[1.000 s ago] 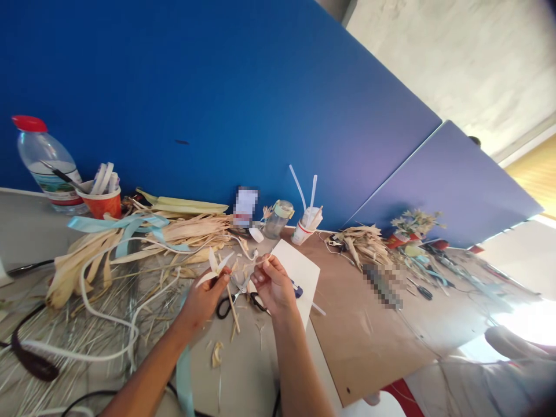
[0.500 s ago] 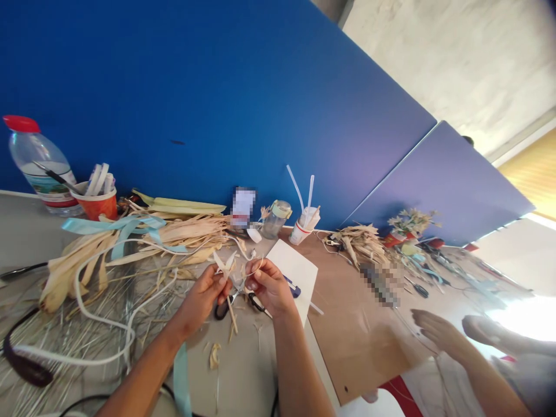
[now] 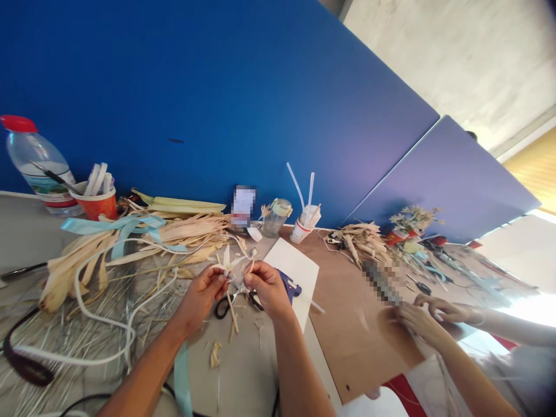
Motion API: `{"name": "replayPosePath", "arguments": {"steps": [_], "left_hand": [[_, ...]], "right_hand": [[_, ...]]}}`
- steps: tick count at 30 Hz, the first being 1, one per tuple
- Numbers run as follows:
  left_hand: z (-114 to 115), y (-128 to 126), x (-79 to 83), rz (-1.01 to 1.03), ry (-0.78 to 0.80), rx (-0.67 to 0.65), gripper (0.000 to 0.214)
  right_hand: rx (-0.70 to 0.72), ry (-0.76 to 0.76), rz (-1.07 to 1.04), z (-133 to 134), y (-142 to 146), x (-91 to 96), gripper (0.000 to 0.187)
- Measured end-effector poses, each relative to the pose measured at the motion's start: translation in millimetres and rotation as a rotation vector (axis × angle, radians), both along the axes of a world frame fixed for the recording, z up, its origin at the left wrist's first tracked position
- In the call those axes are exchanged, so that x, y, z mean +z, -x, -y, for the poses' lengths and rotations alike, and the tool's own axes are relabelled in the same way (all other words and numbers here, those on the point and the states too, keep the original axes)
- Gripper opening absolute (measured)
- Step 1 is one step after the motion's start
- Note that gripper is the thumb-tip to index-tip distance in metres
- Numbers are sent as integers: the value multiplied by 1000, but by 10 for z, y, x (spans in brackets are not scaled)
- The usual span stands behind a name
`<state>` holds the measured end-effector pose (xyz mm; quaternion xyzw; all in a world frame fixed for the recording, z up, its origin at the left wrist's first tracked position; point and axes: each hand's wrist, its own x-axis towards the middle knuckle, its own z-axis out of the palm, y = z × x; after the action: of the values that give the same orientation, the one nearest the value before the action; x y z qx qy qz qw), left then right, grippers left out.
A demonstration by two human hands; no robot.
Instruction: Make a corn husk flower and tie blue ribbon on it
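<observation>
Over the middle of the table, my left hand [image 3: 204, 296] pinches a pale corn husk flower [image 3: 227, 259] with pointed petals. A thin stick [image 3: 233, 313] shows beneath it; whether it is the flower's stem I cannot tell. Close on the right, my right hand [image 3: 270, 288] has its thumb and fingers closed on a narrow husk strip [image 3: 251, 266]. Black-handled scissors [image 3: 222, 308] lie under the hands, partly covered. A blue glue gun [image 3: 293, 286] rests on a white sheet [image 3: 304, 263], partly hidden behind my right hand.
Left are a bundle of dried husks [image 3: 82, 263], a white cable [image 3: 78, 289], a red paper cup [image 3: 98, 204] and a bottle [image 3: 41, 168]. A jar [image 3: 275, 220] and a cup of glue sticks [image 3: 302, 229] stand behind. A co-worker's hands [image 3: 419, 321] are over a brown board [image 3: 347, 324] at right.
The flower has turned a little, its petals now pointing more upward. My right hand has shifted slightly, showing more of the glue gun. The co-worker's hands have come together over the board.
</observation>
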<state>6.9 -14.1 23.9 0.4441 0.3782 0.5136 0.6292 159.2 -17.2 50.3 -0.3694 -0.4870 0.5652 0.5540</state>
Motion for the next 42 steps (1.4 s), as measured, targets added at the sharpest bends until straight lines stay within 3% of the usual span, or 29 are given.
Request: {"name": "replayPosePath", "arguments": {"steps": [9, 18, 22, 33, 42], "left_hand": [[-14, 29, 17, -73, -117, 13, 24], [-28, 25, -52, -97, -103, 30, 24], [-37, 15, -94, -129, -101, 52, 22], [-27, -5, -94, -147, -105, -75, 28], [-48, -8, -121, -174, -86, -90, 25]], "right_hand": [[-69, -2, -4, -31, 57, -23, 4], [-129, 14, -20, -57, 69, -62, 6], [-196, 90, -45, -85, 89, -106, 11], [-255, 139, -79, -68, 110, -50, 11], [-233, 165, -81, -33, 133, -2, 9]]}}
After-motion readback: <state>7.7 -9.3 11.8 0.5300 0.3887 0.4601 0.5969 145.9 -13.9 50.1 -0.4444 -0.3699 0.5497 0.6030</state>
